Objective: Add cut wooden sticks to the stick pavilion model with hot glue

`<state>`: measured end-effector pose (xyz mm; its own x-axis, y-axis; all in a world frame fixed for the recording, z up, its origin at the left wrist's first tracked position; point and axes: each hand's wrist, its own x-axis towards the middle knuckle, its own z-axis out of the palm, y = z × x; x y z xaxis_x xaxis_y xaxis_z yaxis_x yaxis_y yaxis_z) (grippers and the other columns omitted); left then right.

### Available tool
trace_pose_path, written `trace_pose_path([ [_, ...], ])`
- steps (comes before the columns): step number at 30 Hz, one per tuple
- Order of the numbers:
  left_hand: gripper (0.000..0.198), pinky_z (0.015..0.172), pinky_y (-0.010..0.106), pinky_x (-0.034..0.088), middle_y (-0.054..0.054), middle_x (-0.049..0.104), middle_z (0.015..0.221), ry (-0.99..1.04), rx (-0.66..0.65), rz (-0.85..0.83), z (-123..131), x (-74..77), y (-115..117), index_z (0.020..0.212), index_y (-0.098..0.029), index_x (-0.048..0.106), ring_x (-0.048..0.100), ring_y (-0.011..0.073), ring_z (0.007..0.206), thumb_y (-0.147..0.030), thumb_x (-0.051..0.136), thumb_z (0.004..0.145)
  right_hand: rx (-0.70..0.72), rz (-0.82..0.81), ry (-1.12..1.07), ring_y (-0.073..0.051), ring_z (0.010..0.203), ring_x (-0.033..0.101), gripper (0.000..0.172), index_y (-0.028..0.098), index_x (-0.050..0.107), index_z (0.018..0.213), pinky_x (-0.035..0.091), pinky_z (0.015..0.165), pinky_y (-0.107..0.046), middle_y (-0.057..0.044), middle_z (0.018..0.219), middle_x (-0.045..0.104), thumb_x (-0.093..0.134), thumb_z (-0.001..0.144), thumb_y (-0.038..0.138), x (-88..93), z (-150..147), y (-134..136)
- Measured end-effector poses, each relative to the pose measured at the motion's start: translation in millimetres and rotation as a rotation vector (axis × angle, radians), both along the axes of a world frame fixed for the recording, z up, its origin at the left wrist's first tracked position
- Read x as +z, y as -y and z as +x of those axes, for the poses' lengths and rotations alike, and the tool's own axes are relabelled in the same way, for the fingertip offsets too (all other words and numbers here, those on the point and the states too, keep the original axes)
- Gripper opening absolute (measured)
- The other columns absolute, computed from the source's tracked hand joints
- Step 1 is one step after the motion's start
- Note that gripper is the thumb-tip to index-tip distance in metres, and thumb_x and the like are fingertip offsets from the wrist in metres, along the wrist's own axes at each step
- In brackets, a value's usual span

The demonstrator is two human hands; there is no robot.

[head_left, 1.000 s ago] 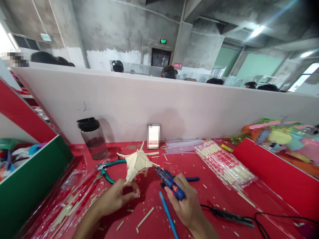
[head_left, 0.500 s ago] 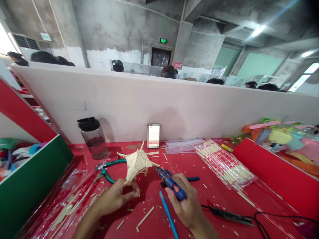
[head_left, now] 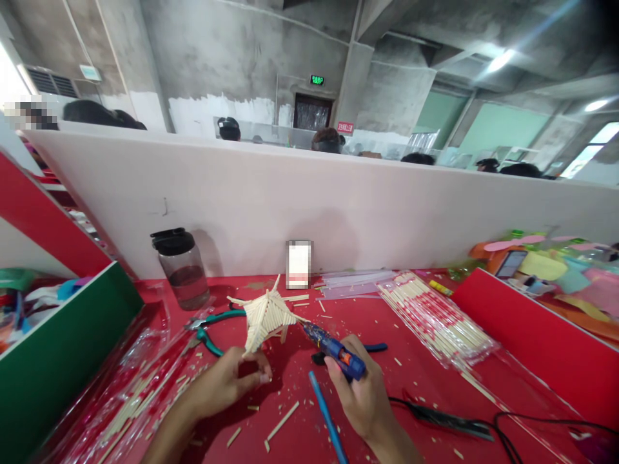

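A small pavilion-like model of thin wooden sticks, with a star-shaped ridged roof, stands mid-table. My left hand is at its near corner, thumb and fingertips pinched together; what lies between them is too small to make out. In my right hand is a blue hot glue gun, its nozzle at the model's right-hand point. Partly hidden by the gun lies a tool with dark blue handles. Green-handled pliers rest left of the model, and a blue stick-like rod lies between my hands.
A dark-lidded bottle stands back left, a pixelated white card or screen at the partition. Packed wooden sticks lie right, near a black cable. Green and red panels border the table; stick scraps are scattered about.
My right hand and the rear of the glue gun have shifted slightly to the right; the nozzle stays by the model's right-hand point. My left hand and the model look unmoved.
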<state>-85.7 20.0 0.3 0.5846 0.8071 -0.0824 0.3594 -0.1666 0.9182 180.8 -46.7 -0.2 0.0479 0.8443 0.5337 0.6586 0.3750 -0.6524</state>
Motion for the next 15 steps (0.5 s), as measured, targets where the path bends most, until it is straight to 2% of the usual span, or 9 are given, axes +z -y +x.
trace_pose_path([
  [9,0.026,0.078,0.031,0.05,0.01,0.073,0.086,-0.014,0.003,-0.026,1.5,3.3,0.9,0.084,-0.015,0.07,0.065,0.0225,0.083,-0.039,0.062,0.088,0.044,-0.066,-0.04,-0.015,0.069,0.061,0.017,0.023,0.054,0.086,0.047,0.064,-0.023,0.0,0.081,0.056,0.052,0.099,0.034,-0.6,1.4,3.5],
  [15,0.028,0.078,0.032,0.05,0.01,0.073,0.086,-0.012,0.002,-0.008,1.1,5.4,1.3,0.085,-0.015,0.071,0.066,0.0235,0.084,-0.041,0.063,0.087,0.063,-0.01,0.019,-0.017,0.076,0.063,0.011,0.022,0.058,0.092,0.05,0.07,-0.025,-0.002,0.088,0.059,0.052,0.097,0.03,4.0,3.6,5.2],
])
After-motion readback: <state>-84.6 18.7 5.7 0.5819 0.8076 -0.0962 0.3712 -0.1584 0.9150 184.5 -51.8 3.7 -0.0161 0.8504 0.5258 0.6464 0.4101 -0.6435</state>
